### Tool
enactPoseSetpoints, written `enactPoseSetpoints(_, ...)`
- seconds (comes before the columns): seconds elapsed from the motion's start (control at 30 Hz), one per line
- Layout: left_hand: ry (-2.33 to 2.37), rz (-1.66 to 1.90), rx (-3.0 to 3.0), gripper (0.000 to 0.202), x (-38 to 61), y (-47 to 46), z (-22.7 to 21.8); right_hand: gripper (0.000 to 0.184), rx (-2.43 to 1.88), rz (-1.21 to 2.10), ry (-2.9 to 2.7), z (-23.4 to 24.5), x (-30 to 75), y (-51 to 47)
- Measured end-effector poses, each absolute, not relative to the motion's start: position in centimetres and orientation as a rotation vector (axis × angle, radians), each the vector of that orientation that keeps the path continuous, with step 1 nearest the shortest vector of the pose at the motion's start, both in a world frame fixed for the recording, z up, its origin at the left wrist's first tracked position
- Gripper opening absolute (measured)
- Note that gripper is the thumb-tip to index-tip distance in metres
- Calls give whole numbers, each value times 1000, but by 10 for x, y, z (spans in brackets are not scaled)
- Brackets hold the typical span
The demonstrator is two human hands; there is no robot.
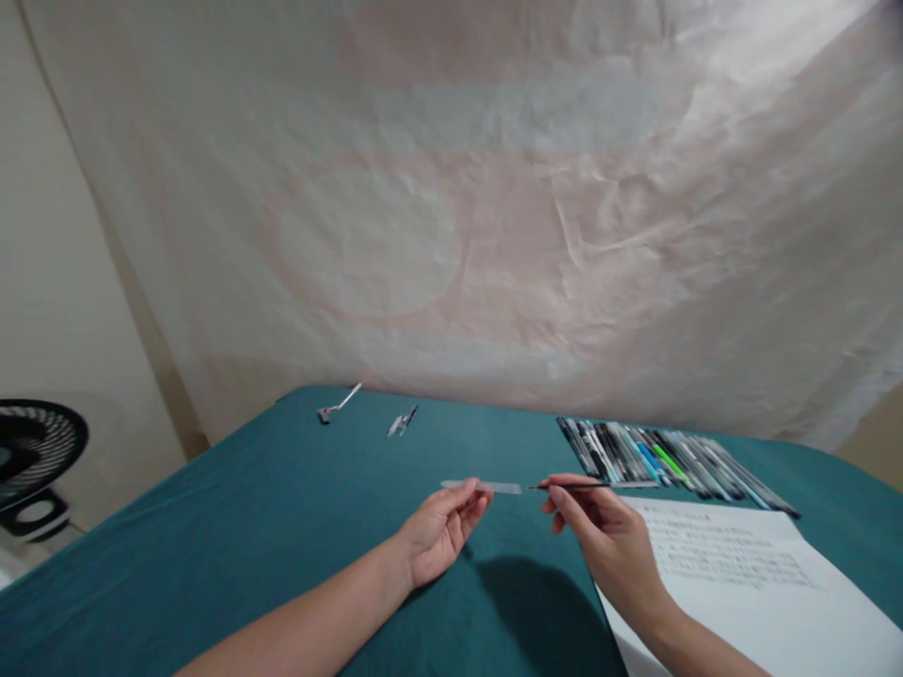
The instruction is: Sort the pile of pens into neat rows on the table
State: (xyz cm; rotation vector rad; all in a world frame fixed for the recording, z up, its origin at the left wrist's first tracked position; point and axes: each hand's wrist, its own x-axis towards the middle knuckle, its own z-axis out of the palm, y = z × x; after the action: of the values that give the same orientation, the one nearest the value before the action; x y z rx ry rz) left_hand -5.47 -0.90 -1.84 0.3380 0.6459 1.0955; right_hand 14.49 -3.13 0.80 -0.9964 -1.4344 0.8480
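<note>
My left hand (441,531) pinches a clear pen barrel (486,486) at its left part, holding it level above the teal table (212,527). My right hand (603,531) pinches a thin dark ink refill (575,485) whose tip points left at the barrel's open end, a small gap apart. Both hands hover over the middle of the table.
A row of several pens (670,461) lies at the back right. A white printed sheet (748,574) sits under my right wrist. Two small pen parts (339,404) (403,420) lie at the back left. A black fan (32,461) stands left of the table. A cloth backdrop (494,207) hangs behind.
</note>
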Motion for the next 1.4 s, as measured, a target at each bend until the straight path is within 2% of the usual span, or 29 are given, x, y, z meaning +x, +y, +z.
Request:
enactPoseSetpoints(0.33,678,1088,261,6,-50,-17,-12,19,-931,820,-1603,2,138,-27)
enactPoseSetpoints(0.57,625,1081,180,6,-56,-13,-9,16,-909,727,-1809,20,123,-13)
enactPoseSetpoints(0.63,588,1070,148,8,-62,-9,-8,21,-904,759,-1857,23,119,-5)
enactPoseSetpoints(0.73,547,1111,114,9,-72,-1,-8,43,-967,803,-1904,19,116,12)
enactPoseSetpoints(0.77,543,1133,103,9,-75,2,-9,45,-999,797,-1943,15,117,19)
enactPoseSetpoints(0.9,547,1179,79,9,-81,10,-13,30,-1089,618,-2233,-6,117,40)
enactPoseSetpoints(1.07,524,1173,106,9,-82,12,-20,32,-1023,425,-2480,-17,108,43)
enactPoseSetpoints(1.23,542,1168,162,9,-82,12,-27,23,-1080,307,-2544,-16,108,39)
enactPoseSetpoints(1.33,570,1203,229,7,-80,11,-30,16,-1150,320,-2476,-15,116,36)
enactPoseSetpoints(1.4,591,1218,285,8,-78,10,-30,10,-1151,440,-2348,-14,121,29)
